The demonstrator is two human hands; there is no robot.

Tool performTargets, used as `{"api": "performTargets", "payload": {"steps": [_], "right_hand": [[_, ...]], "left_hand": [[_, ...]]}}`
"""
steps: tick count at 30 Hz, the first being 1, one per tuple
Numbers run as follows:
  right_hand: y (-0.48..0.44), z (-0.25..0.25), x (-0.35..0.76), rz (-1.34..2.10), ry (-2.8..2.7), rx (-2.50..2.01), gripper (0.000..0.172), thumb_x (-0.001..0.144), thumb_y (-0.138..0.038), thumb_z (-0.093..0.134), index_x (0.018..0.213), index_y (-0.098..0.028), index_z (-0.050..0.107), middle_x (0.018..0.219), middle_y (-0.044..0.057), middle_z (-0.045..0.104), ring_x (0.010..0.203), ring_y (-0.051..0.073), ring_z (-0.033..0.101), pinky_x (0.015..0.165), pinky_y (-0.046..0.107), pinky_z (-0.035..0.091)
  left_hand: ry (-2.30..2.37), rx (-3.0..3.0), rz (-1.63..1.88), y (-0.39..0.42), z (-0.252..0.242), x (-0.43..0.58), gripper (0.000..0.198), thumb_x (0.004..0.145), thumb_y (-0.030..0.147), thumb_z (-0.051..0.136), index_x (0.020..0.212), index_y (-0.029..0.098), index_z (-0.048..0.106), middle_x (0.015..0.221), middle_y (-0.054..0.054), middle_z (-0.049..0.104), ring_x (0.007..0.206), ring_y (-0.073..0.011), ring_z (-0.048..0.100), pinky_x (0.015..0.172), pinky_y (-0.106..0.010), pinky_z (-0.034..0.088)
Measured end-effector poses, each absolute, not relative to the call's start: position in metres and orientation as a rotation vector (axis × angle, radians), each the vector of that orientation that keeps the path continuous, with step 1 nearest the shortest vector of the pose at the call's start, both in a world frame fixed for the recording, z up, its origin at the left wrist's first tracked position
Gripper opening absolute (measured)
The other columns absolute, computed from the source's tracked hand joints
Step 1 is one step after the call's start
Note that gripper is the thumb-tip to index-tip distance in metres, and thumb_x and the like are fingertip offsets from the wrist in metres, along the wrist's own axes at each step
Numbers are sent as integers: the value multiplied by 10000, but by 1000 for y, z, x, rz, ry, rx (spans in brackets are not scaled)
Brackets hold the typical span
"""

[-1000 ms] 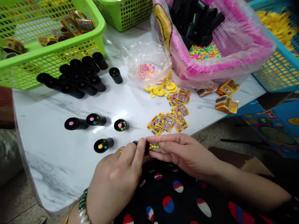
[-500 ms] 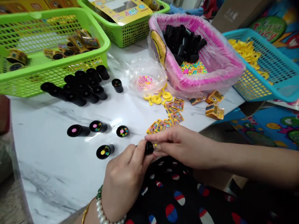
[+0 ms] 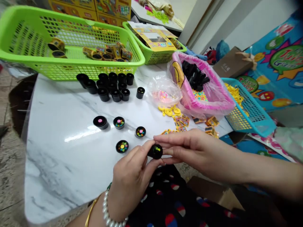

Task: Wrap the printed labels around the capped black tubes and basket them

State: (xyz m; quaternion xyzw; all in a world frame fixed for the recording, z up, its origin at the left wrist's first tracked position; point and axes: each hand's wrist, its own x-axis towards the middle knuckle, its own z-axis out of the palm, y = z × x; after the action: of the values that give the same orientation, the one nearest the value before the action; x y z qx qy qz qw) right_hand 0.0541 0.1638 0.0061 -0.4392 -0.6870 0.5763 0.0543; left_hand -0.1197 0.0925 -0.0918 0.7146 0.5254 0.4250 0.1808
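Observation:
My left hand (image 3: 134, 176) is closed around a black cup (image 3: 151, 153), tilted with its mouth to the right. A few yellow-green candy beads (image 3: 157, 149) show inside it. At that mouth is my right hand (image 3: 189, 153), its fingers curled and touching the rim; anything in its palm is hidden. Left of my hands, several black cups stand upright on the table. One cup (image 3: 122, 146) has a yellow piece amid coloured beads. Pink pieces show in a second cup (image 3: 118, 122), a third cup (image 3: 141, 131) and another cup (image 3: 100, 122).
Behind stand a green basket (image 3: 94, 65) of wrapped cups, a row of black cups (image 3: 115, 95) and another green basket (image 3: 156, 58). Further right are a clear bag (image 3: 163, 83), yellow parts (image 3: 169, 111), printed packets (image 3: 182, 120), a pink lined basket (image 3: 208, 108) and a blue basket (image 3: 255, 121).
The view has swung, so the table and baskets look shifted right and lower. The held cup's mouth now faces me more, showing beads inside. A yellow bead by my right fingers no longer shows there.

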Motion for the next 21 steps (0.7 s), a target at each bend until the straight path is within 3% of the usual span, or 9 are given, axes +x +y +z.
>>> {"api": "performTargets", "payload": {"steps": [5,10,14,21], "right_hand": [[149,-17,53,1745,-2012,-1270,387,975,-201,476,1323,-298,614,1118,-11,732,1036,161,694,887,275,582],[156,-42,51,1870,-1758,-1418,254,891,-157,583,1103,-215,711,1047,24,759,996,168,724,870,289,600],[154,-47,59,1965,-1506,-1405,147,871,-188,610,987,-169,697,965,45,767,965,182,739,817,295,618],[115,-70,71,1429,-1917,-1364,184,907,-221,573,980,-165,733,818,41,751,675,130,691,625,225,557]], "left_hand": [[1510,1858,1106,88,-101,-123,285,928,199,592,1211,173,570,773,17,684,500,-98,554,535,-199,483],[1584,1782,954,88,-106,-121,307,891,158,582,1196,180,563,791,-2,716,551,-129,625,593,-246,530],[1607,1761,909,88,-101,-120,295,889,184,570,1184,171,573,729,7,705,558,-142,645,576,-248,529],[1629,1702,757,92,-94,-118,401,898,208,563,1289,127,536,719,0,684,602,-161,650,596,-270,526]]}}
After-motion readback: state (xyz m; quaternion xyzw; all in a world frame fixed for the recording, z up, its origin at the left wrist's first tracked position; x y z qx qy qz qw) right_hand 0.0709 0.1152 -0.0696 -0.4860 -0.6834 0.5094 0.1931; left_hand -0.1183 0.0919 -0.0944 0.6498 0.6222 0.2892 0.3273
